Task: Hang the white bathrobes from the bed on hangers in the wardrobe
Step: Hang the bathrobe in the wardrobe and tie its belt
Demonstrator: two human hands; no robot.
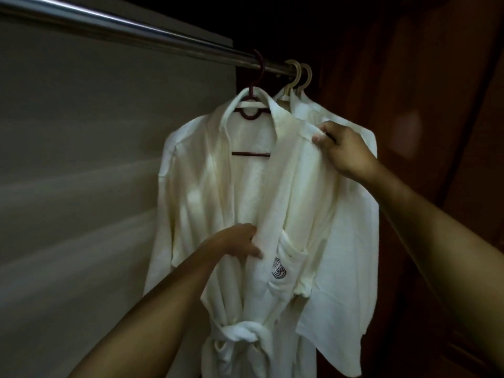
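Observation:
A white bathrobe [207,192] hangs in front of me on a dark red hanger [252,111], hooked over the metal wardrobe rail [131,30]. Its belt is knotted low at the waist, and a chest pocket carries a dark logo [278,270]. My left hand [240,241] pinches the robe's collar band at chest height. My right hand [343,151] grips the fabric at the robe's right shoulder. Behind it hangs a second white bathrobe [351,255] on a pale hanger [293,77], mostly hidden. A further pale hanger hook [306,77] sits right beside it.
A pale wall panel [95,173] fills the left side. Dark reddish wood of the wardrobe [436,105] closes in the right side and back. The rail runs from upper left toward the hangers, and its left stretch carries nothing.

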